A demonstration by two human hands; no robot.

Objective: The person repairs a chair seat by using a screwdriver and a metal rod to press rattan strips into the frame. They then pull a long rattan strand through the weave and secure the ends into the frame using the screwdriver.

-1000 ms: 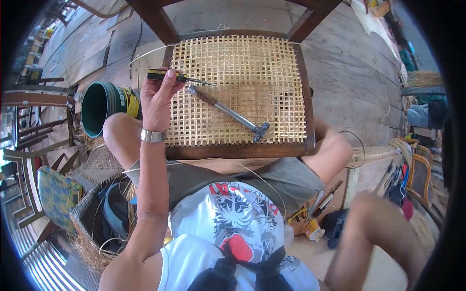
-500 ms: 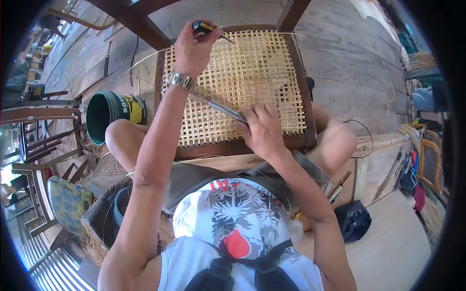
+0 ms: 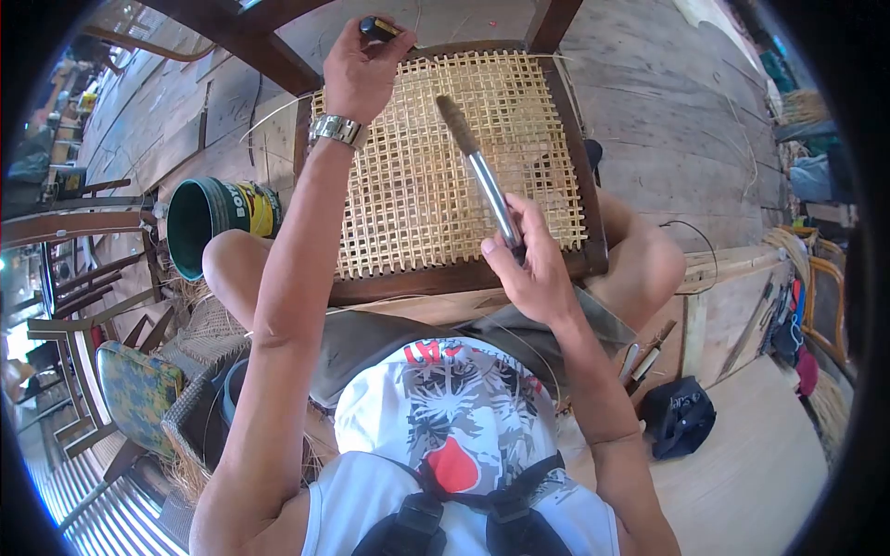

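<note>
Lying before the seated person, with a bare knee out to each side, the woven cane seat (image 3: pixel 445 176) fills a dark wooden frame (image 3: pixel 408 285). Over it is a hammer (image 3: pixel 489 181), its brown grip pointing away from the person; whether it touches the cane cannot be told. The right hand (image 3: pixel 533 269) is closed round its near end, thumb and fingers wrapped, mostly covering the head. The left hand (image 3: pixel 362 69) is curled tight above the seat's far left corner, gripping a screwdriver (image 3: pixel 378 28) by its black-and-yellow handle; the blade cannot be made out. The step in hand seems to be holding both tools ready at the seat, with no blow under way. The next move appears to call for turning the hammer so the grip sits in the palm, with the screwdriver steady. Further out, a green bucket (image 3: pixel 221 213) stands left on the board floor (image 3: pixel 649 139); a dark cap (image 3: pixel 680 417) lies right.
</note>
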